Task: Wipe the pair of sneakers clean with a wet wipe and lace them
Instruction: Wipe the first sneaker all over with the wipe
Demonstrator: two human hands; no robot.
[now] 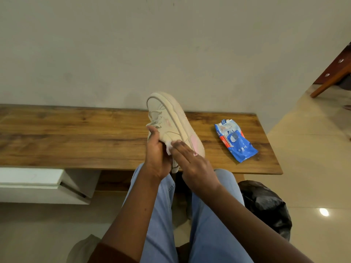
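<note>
Wiping the heel side of a beige sneaker held over the front edge of the wooden bench

The left hand [157, 158] grips the sneaker [167, 118] at its heel end, fingers curled round the collar. The shoe is tilted on its side, toe up toward the wall, above the front edge of the wooden bench [76, 133]. The right hand [193, 166] lies flat, fingers straight, pressing the wet wipe [169, 149] against the upper near the heel. To do this well, I judge the left hand should brace hard while short, firm strokes work toward the pink smear [195, 143] on the sole wall, refolding the wipe to a fresh face. The wet-wipe pack [235, 143] lies near the bench's right end, within reach. A pale shape [83, 247] on the floor may be the second sneaker; I cannot tell.
</note>
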